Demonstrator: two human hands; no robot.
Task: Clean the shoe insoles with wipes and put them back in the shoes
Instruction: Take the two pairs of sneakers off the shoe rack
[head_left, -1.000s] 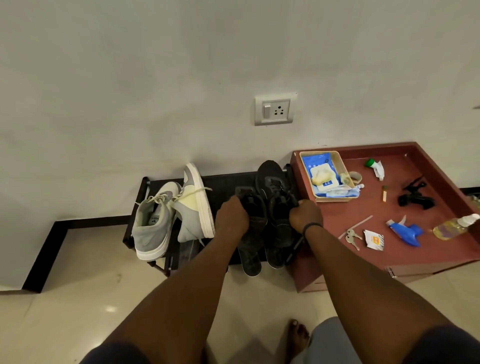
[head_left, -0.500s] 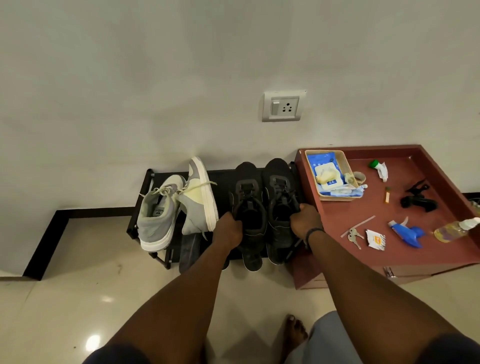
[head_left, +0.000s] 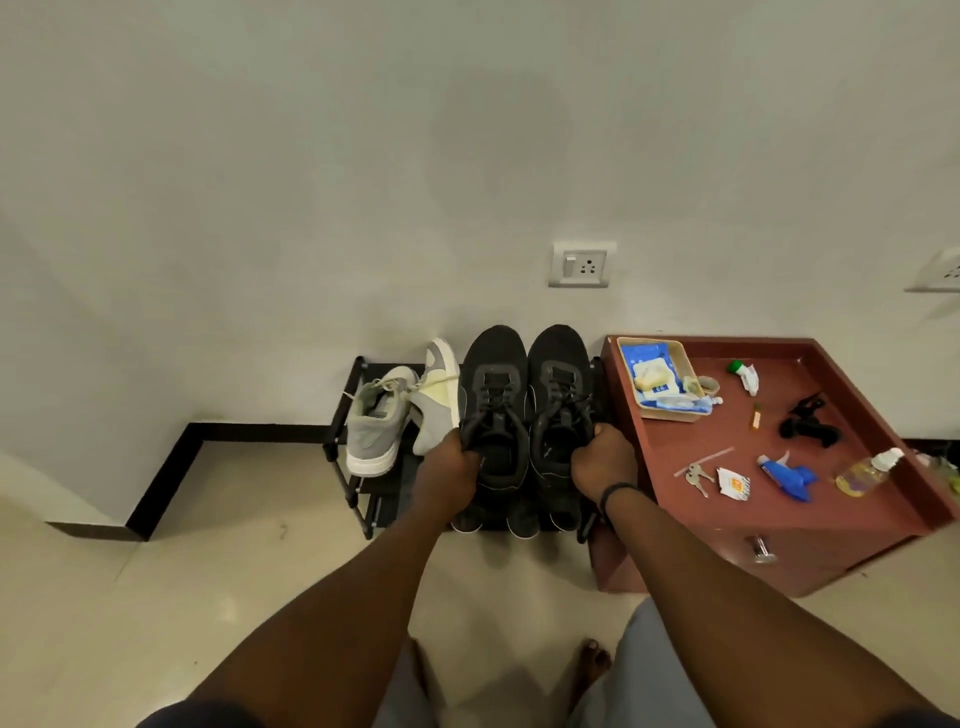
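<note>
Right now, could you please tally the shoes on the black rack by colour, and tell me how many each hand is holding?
Black lace-up shoes: 2, the left one gripped by the left hand, the right one by the right hand.
Grey-and-white sneakers: 2, one upright, one tipped on its side, neither held.
Total: 4 shoes on the rack.

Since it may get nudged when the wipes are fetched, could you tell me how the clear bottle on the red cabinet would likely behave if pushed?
The bottle lies on its side, so it would probably roll rather than tip. It looks like thin plastic holding some yellowish liquid, so likely light, with sloshing contents. The cabinet has a raised rim that would probably stop it.
</note>
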